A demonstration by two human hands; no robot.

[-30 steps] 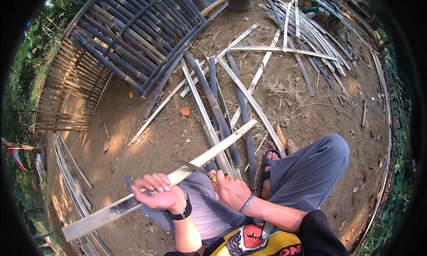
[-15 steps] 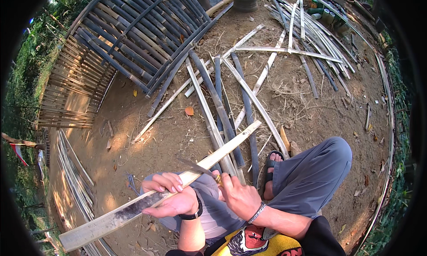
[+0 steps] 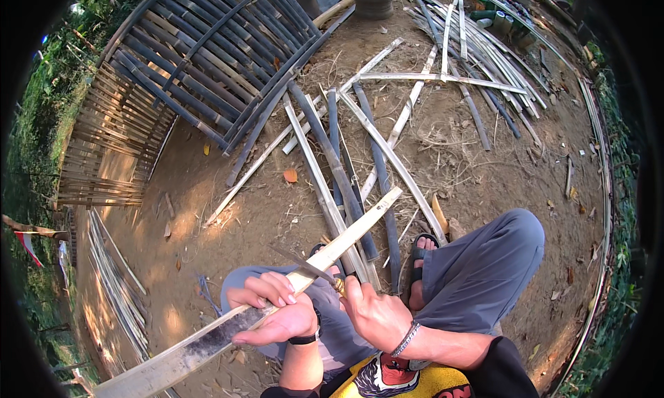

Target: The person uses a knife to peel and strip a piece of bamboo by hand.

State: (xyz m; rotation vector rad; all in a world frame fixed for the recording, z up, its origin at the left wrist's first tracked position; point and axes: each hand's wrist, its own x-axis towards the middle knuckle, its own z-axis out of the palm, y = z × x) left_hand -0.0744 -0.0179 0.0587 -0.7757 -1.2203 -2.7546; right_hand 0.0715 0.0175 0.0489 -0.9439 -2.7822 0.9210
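A long pale split-bamboo slat [image 3: 349,237] slants across my lap from lower left to upper right, its inner face marked by a dark patch near my grip. My left hand [image 3: 277,308] is closed around it, fingers over the far edge and thumb along the near side. My right hand [image 3: 377,313] is wrapped round the handle of a knife [image 3: 299,261]; most of the handle is hidden in the fist. The knife's dark blade lies across the slat, just beyond my left fingers, pointing up and left.
Dark bamboo poles [image 3: 339,159] and pale strips lie crossed on the dirt ahead. A slatted bamboo frame [image 3: 207,59] stands far left, with more strips [image 3: 119,287] below it. A heap of strips [image 3: 494,59] lies far right. My sandalled foot [image 3: 423,260] is beside the poles.
My left hand has shifted slightly right along the slat, closer to the blade. The slat's lower-left end sits a little lower. The knife still crosses the slat in my right hand.
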